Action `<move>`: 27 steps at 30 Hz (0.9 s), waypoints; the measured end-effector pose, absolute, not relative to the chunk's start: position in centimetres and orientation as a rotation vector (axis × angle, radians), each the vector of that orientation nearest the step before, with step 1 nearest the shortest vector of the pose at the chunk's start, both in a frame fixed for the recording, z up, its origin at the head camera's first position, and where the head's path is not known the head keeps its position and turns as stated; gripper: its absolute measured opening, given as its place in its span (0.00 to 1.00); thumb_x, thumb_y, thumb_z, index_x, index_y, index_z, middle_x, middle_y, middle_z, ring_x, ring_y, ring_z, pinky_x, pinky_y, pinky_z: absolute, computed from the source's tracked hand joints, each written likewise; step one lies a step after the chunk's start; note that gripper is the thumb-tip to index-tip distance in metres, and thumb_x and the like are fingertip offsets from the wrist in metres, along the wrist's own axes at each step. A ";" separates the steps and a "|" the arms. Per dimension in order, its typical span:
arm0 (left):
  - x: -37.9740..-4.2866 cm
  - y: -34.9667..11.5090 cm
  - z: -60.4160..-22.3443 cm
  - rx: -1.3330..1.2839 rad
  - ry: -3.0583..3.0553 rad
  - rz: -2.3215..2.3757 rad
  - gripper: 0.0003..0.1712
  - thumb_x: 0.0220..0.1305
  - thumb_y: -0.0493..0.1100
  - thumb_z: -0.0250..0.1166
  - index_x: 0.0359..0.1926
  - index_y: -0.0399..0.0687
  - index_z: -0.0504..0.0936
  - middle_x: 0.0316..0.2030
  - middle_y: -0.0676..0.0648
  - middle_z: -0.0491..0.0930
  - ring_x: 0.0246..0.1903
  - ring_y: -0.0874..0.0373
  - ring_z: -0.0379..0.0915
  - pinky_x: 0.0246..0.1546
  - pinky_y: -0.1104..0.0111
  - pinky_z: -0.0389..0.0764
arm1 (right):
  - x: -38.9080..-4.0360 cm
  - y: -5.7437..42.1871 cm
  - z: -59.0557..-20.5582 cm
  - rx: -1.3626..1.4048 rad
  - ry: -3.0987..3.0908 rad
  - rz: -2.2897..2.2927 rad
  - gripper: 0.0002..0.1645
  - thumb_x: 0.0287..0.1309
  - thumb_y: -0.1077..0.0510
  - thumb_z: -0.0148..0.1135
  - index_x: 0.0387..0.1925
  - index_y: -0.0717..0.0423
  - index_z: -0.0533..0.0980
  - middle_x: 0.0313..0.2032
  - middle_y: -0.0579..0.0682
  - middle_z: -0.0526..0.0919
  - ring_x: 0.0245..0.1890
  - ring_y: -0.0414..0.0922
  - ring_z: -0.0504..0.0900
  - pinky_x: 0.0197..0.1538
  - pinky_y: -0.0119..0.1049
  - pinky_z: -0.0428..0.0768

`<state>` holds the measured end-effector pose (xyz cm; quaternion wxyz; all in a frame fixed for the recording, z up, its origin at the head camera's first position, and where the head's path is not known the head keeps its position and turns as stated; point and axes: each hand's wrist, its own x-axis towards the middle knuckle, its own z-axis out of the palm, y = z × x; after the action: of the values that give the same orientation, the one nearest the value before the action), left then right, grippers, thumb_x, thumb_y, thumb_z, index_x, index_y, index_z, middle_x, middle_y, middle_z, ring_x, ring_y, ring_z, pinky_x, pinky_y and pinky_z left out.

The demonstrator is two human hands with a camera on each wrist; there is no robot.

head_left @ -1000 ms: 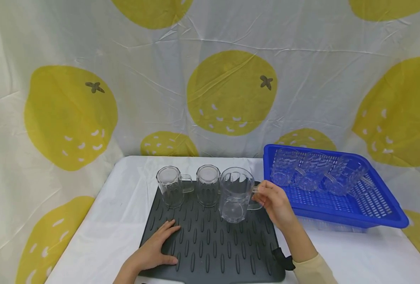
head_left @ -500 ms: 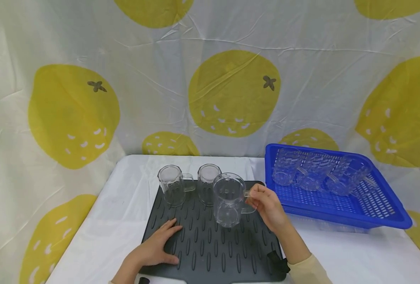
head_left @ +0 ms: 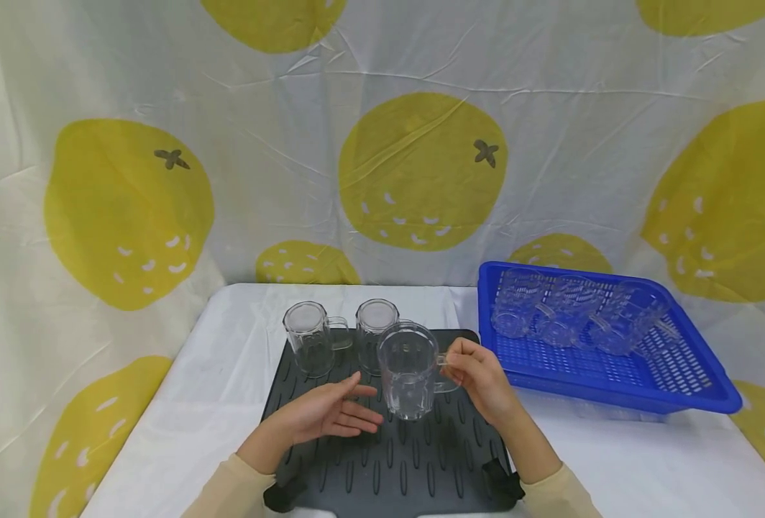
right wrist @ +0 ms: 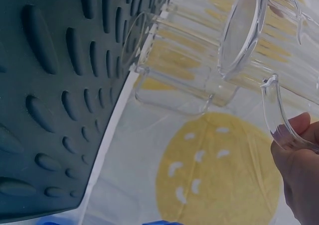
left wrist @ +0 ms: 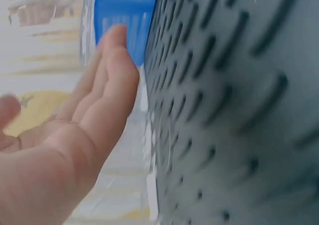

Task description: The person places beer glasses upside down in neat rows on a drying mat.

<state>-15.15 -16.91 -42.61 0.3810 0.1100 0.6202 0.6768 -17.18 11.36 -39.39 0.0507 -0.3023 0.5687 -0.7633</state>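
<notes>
A clear glass mug point(head_left: 410, 374) hangs upright above a dark ridged drying mat point(head_left: 382, 467). My right hand point(head_left: 482, 378) pinches it by the handle; the right wrist view shows the thumb and a finger on the handle point(right wrist: 279, 115). My left hand point(head_left: 331, 414) is held over the mat with its fingers stretched out towards the mug, close to its left side; whether they touch it cannot be told. Two more glass mugs, one at the left point(head_left: 313, 342) and one beside it point(head_left: 374, 331), stand upside down along the mat's far edge.
A blue plastic basket point(head_left: 615, 388) with several clear mugs point(head_left: 560, 313) lying in it stands at the right. White cloth point(head_left: 195, 403) covers the table. Behind it hangs a curtain point(head_left: 279, 144) printed with lemons.
My right hand has brought the mug left and slightly nearer. My left hand has lifted off the mat, turned, and reached right towards the mug.
</notes>
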 end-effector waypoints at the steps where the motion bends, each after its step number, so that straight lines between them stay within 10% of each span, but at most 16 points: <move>1: -15.4 -16.6 -42.6 0.257 1.522 1.738 0.42 0.68 0.65 0.41 0.66 0.35 0.58 0.50 0.36 0.76 0.49 0.47 0.75 0.51 0.58 0.73 | -17.1 11.3 -39.4 -0.917 1.742 -2.317 0.13 0.62 0.68 0.43 0.21 0.63 0.59 0.18 0.53 0.57 0.20 0.47 0.58 0.36 0.33 0.70; 27: -17.6 -12.4 -42.5 0.021 1.306 1.711 0.48 0.57 0.69 0.53 0.64 0.37 0.59 0.42 0.43 0.78 0.36 0.56 0.80 0.36 0.66 0.78 | -16.2 10.5 -40.1 -1.349 1.899 -1.968 0.14 0.52 0.79 0.48 0.22 0.61 0.66 0.16 0.52 0.58 0.15 0.44 0.56 0.16 0.38 0.59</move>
<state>-17.57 -12.45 -42.47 0.4748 0.0088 0.5340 0.6995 -16.19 10.54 -40.10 0.0463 -0.4418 0.6220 -0.6448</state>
